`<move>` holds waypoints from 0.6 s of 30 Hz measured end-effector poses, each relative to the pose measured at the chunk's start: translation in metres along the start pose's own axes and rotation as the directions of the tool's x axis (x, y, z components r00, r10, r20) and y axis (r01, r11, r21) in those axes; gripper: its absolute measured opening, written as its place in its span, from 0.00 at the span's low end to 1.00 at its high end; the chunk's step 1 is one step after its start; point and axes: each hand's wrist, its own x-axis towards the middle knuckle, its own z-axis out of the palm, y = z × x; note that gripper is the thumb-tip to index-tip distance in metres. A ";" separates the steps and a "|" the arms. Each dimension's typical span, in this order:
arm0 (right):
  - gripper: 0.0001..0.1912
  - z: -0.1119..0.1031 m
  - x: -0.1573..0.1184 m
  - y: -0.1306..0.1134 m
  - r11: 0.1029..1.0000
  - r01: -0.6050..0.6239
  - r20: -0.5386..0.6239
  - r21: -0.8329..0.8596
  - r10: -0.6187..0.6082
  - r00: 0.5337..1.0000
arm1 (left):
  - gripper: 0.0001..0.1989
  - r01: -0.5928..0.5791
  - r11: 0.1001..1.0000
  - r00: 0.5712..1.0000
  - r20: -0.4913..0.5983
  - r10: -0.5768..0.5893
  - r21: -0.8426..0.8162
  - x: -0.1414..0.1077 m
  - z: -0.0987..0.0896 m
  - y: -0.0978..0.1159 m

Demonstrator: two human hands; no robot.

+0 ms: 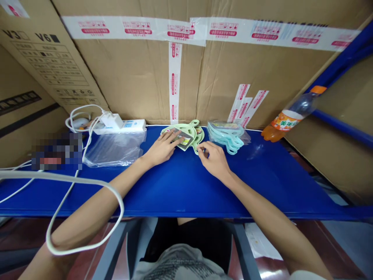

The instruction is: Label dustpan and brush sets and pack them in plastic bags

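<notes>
- I watch through the head camera and see a blue bench with two bare hands over its far part.
- The green plastic pieces lie in a small pile at the far middle of the bench; they have round loop handles.
- The left hand lies over the pile's left side, fingers spread on a dark card with a yellow label; its grip is loose, not closed around anything.
- The right hand is at the pile's near right side, thumb and finger bent close together by a green handle; I cannot tell if its grip is pinching it.
- Just right of the pile, pale blue plastic pieces lie with clear wrap on them.
- Left of the pile I see flat clear bags, with a white power strip behind them.
- A white cord loops across the left arm.
- An orange soda bottle is at the far right, by the big cardboard box.
</notes>
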 end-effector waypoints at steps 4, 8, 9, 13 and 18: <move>0.08 -0.001 0.000 0.001 1.000 -0.005 0.001 0.023 0.005 1.000 | 0.23 -0.020 0.997 0.999 -0.030 0.022 0.078 0.001 -0.001 -0.001; 0.08 -0.001 0.001 0.002 1.000 -0.004 -0.001 -0.002 0.004 1.000 | 0.21 -0.002 0.992 0.997 -0.071 0.011 0.126 -0.005 -0.007 -0.006; 0.09 -0.001 0.001 0.002 1.000 -0.004 0.001 -0.015 0.005 1.000 | 0.21 -0.002 0.992 0.997 -0.073 0.012 0.126 -0.007 -0.008 -0.007; 0.09 -0.002 0.001 0.001 0.994 -0.027 0.023 -0.107 0.029 0.999 | 0.24 -0.032 0.991 0.998 -0.040 0.038 0.131 -0.009 -0.006 -0.013; 0.11 0.000 -0.001 0.005 0.972 -0.066 0.117 -0.224 0.094 0.989 | 0.21 -0.042 0.991 0.997 -0.064 0.050 0.125 -0.009 -0.011 -0.016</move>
